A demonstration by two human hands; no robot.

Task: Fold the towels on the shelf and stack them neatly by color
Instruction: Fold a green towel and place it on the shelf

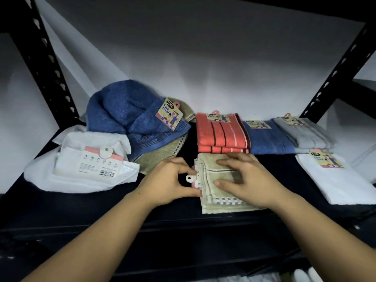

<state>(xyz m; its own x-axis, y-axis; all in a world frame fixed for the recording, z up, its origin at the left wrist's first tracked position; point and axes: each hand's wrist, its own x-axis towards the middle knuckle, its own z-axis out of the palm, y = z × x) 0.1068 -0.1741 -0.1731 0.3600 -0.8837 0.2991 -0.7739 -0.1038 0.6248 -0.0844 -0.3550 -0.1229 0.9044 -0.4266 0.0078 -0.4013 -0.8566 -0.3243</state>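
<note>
A folded beige towel (219, 202) lies on the dark shelf (101, 204) in front of me. My left hand (173, 180) pinches its left edge by the pink tag with a white hook (191, 178). My right hand (246, 178) presses flat on top of it. Behind it sit two folded coral striped towels (221, 133), a folded blue towel (266, 141) and a folded grey stack (305, 133). At the left, a crumpled blue towel (126, 115) lies over an unfolded beige one (158, 157), beside a crumpled white towel (85, 165).
A folded white towel (341, 184) with a label lies at the right edge. Black slotted uprights (46, 64) frame the shelf on both sides, with a white wall behind. More white items show on a lower level at the bottom right.
</note>
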